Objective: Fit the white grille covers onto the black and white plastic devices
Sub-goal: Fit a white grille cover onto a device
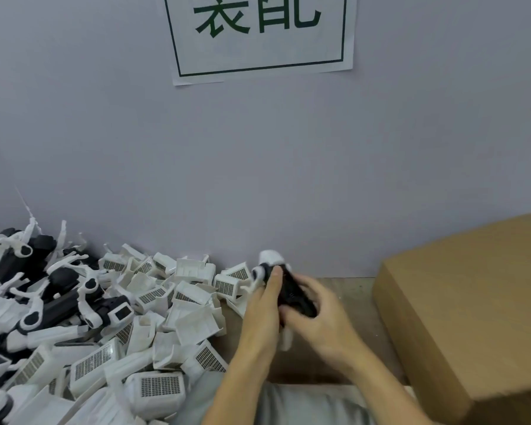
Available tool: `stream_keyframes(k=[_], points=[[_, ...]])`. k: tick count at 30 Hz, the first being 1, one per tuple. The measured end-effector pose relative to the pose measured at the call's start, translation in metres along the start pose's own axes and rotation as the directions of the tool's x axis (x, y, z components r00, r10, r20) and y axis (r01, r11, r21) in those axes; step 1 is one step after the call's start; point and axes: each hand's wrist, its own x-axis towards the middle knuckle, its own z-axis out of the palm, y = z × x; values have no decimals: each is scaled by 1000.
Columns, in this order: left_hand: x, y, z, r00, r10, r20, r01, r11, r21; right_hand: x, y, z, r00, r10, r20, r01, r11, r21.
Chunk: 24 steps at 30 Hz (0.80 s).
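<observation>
While gripped, device (292, 294) between both hands.

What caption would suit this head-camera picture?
Both hands, left and right, grip one black and white device beside a heap of white grille covers.

Soft even light, slight motion blur

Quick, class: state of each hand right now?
Left hand: closed on the black and white device.
Right hand: closed on the same device.
</observation>
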Motion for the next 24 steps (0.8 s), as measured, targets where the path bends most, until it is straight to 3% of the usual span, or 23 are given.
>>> stream_keyframes(k=[2, 4, 7, 12, 15, 18, 22, 24], points=[[4, -6, -4, 995, -76, -68, 63, 981, -182, -2, 3, 11, 995, -34, 95, 50, 983, -179], [8, -11, -6, 989, -98, -109, 72, 973, -221, 0, 5, 14, 995, -85, 54, 100, 903, -417], [9, -12, -6, 987, -50, -150, 9, 966, -260, -1, 5, 12, 994, -99, 46, 109, 837, -536], [8, -11, -5, 991, 32, -128, -66, 960, -271, -2, 1, 12, 999, -47, 15, 48, 895, -444], [7, -12, -3, 989, 100, -106, -118, 977, -180, -3, 1, 9, 998, -66, -8, 56, 902, -429], [5, -13, -5, 979, 180, -98, -189, 977, -97, -3, 2, 4, 997, -18, 68, 42, 931, -363], [4, -14, -7, 946, 319, -61, -310, 943, 122, 0, 3, -3, 998, 41, -48, -44, 998, -50], [1, -17, -7, 908, 415, 63, -413, 859, 303, 3, 2, -4, 992, 41, -119, -28, 994, 109]])
